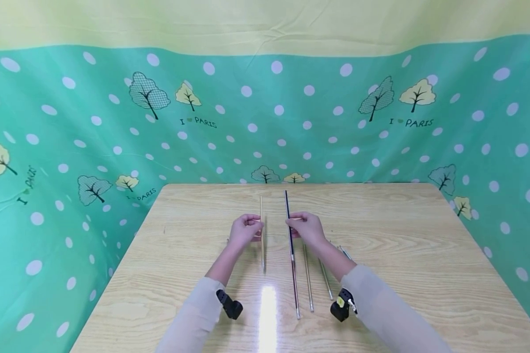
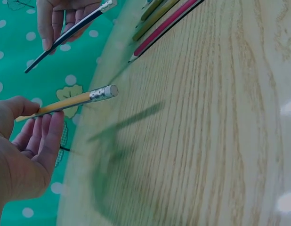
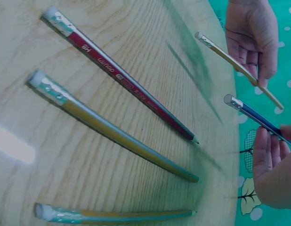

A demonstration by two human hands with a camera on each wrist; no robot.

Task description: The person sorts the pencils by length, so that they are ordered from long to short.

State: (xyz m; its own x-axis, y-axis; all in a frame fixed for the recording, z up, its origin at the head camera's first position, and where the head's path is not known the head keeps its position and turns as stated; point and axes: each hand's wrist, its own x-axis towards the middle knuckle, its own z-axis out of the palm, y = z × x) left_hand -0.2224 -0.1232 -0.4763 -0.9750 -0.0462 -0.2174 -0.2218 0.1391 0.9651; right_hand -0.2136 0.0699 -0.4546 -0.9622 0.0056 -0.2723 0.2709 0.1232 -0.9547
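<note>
My left hand (image 1: 245, 229) pinches a yellow pencil (image 2: 75, 100) between thumb and fingers, its white eraser end toward me, held above the table. To its right, my right hand (image 1: 308, 228) pinches a dark blue pencil (image 3: 258, 118) in the same way, also raised off the tabletop. The two held pencils point away from me and stand apart. Below the right hand, a red pencil (image 3: 117, 73) lies on the table, with a yellow pencil (image 3: 122, 136) beside it and another yellow pencil (image 3: 136, 217) farther right. My right forearm partly hides more pencils (image 1: 345, 253) in the head view.
The light wooden table (image 1: 181, 294) ends at a green dotted cloth (image 1: 229, 108) hung at the back and sides. Bright glare (image 1: 268, 318) lies on the wood near the front. Each wrist wears a small black camera (image 1: 232, 308).
</note>
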